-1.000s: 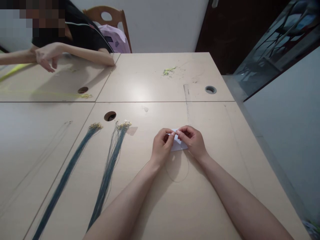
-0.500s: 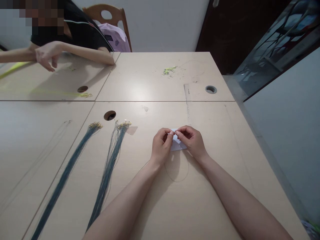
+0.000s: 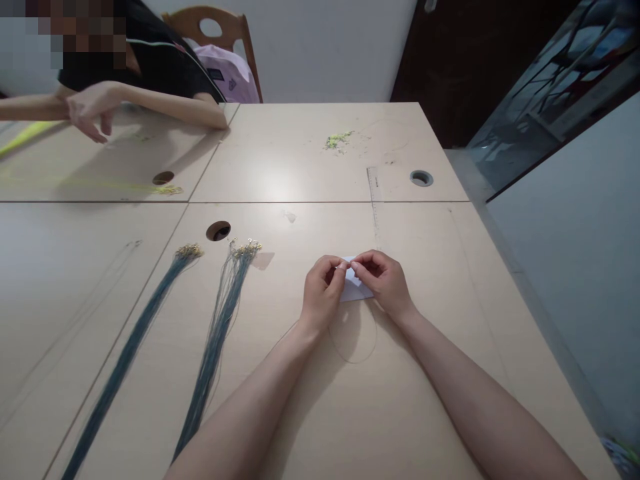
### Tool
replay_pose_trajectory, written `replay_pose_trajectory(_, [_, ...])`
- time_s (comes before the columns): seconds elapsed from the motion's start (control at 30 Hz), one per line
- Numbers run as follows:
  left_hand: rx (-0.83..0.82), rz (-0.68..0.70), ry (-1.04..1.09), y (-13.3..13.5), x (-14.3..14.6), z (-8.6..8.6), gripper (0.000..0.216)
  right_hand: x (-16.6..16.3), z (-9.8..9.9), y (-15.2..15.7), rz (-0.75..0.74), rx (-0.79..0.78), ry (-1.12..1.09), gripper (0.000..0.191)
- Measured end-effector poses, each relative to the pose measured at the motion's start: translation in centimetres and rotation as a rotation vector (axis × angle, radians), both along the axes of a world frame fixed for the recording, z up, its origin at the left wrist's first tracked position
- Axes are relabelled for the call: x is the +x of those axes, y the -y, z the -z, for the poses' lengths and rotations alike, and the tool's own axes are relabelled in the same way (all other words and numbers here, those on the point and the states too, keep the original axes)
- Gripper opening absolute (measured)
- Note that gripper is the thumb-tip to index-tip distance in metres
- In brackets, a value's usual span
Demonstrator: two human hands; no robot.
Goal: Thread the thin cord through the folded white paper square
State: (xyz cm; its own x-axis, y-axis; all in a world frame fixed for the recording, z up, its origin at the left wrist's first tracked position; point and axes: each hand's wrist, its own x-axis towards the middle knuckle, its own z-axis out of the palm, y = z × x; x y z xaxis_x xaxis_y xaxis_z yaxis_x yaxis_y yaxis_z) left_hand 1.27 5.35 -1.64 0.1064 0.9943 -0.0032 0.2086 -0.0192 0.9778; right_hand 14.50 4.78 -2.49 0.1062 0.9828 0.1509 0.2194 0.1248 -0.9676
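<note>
Over a small white card (image 3: 356, 291) on the table, my left hand (image 3: 325, 287) and my right hand (image 3: 383, 280) meet almost fingertip to fingertip. Both are closed in a pinch. A thin cord (image 3: 353, 363) hangs in a loop below them and seems to run up to the fingers; the exact spot between the fingertips is too small to make out. Left of my forearm lie two bundles of dark teal cords, one nearer (image 3: 220, 333) and one farther (image 3: 133, 347), with gold-coloured metal ends at the top.
A clear ruler (image 3: 373, 197) lies beyond my hands, near a pile of yellow-green scraps (image 3: 339, 140). Round cable holes (image 3: 219, 231) pierce the table. Across the table at left, a person rests a hand (image 3: 93, 110) near yellow cords (image 3: 167, 189).
</note>
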Motion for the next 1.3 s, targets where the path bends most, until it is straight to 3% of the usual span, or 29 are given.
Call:
replay_pose_trajectory(0.37, [0.007,-0.025,0.007,0.09,0.03,-0.04,0.016,0.02,0.0,0.01,0.02,0.007,0.01,0.014])
replay_pose_trajectory(0.8, [0.198,-0.025,-0.141,0.36,0.05,-0.51,0.012,-0.05,-0.08,0.14,0.024,0.013,0.008,0.014])
replay_pose_trajectory(1.3, [0.219,-0.029,-0.163,0.23,-0.06,-0.28,0.014,-0.05,-0.12,0.11,0.02,-0.004,0.005,0.014])
